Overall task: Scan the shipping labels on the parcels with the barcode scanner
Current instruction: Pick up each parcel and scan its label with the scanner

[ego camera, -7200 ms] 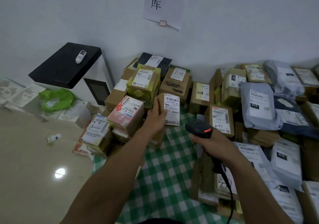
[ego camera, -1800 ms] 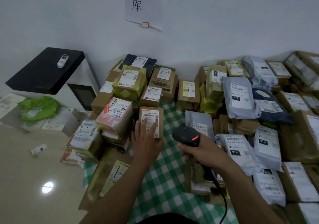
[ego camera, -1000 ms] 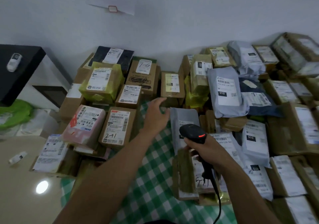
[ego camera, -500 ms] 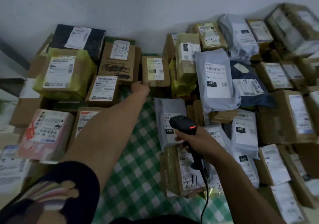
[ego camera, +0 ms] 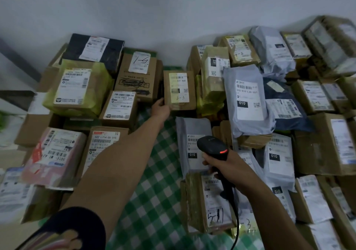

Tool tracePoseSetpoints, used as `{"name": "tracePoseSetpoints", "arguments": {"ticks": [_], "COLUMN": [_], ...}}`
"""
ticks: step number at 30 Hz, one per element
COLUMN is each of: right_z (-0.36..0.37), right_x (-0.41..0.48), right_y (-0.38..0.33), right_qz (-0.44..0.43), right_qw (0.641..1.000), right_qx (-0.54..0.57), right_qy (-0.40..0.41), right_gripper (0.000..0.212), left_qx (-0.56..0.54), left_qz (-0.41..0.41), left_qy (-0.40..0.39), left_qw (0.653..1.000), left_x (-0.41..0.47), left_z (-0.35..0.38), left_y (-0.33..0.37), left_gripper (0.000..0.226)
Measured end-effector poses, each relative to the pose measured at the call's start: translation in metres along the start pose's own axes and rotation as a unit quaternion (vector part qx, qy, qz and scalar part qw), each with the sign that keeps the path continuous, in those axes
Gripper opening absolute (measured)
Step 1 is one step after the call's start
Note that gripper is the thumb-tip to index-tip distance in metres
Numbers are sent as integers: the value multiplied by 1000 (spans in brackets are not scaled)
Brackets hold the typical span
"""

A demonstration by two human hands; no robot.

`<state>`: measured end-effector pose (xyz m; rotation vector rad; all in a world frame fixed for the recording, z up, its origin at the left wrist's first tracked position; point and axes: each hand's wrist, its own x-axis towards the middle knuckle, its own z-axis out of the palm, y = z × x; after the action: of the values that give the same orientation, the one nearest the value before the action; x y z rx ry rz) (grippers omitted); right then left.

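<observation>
Brown cardboard boxes and grey plastic mailers, each with a white shipping label, lie packed around a strip of green-and-white checked cloth (ego camera: 159, 182) below a pale wall. The left hand (ego camera: 160, 107) reaches far across the cloth to a small brown cardboard box with a yellowish label marked "3-3" (ego camera: 179, 90), which stands at the far end of the strip. Its fingers are clamped on the box's lower left corner, with the thumb on the front face.

The right hand (ego camera: 229, 166) is nearer the camera, its fingers wrapped tight round the handle of the black barcode scanner (ego camera: 212, 146). The scanner's head points towards the far parcels and shows a red light on its right side. A black cable (ego camera: 238, 226) hangs from the foot of the handle. The scanner is held over a grey plastic mailer with a "010" label (ego camera: 189, 134), well apart from the small box.

Just left of that box stands a taller brown box with a hand-marked label (ego camera: 138, 76), and further left a box wrapped in yellow-green plastic (ego camera: 77, 88). To its right a large grey mailer (ego camera: 248, 99) leans on other parcels. A dark sleeve with coloured stripes (ego camera: 73, 230) shows at the lower left.
</observation>
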<state>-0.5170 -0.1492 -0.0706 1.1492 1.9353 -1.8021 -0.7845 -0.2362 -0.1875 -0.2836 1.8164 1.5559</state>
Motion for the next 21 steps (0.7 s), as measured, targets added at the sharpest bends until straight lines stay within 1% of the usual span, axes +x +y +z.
{"name": "tracePoseSetpoints", "arguments": {"ticks": [5, 8, 12, 14, 17, 19, 21], "right_z": [-3, -8, -12, -11, -9, -7, -6], "right_x": [7, 14, 19, 20, 20, 19, 14], "right_y": [-11, -21, -36, -42, -43, -42, -43], "right_qz": [-12, -13, -27, -33, -35, -34, -41], "right_qw": [1000, 1000, 1000, 999, 999, 999, 999], "right_qx": [4, 3, 4, 10, 13, 14, 11], "right_qy": [-5, 3, 6, 1, 2, 6, 12], "right_gripper": [24, 28, 20, 15, 13, 15, 17], "left_qx": [-82, -97, -109, -126, -142, -139, -166], "left_qz": [23, 28, 26, 26, 35, 63, 107], "left_qy": [-37, -49, -54, -46, -19, 9, 23], "left_qw": [996, 994, 992, 991, 989, 988, 980], "left_x": [-1, 0, 8, 9, -5, -22, -43], "left_z": [12, 13, 10, 7, 6, 9, 13], "left_y": [-10, -14, -15, -14, -12, -11, -8], "left_gripper": [52, 54, 52, 58, 76, 83, 84]}}
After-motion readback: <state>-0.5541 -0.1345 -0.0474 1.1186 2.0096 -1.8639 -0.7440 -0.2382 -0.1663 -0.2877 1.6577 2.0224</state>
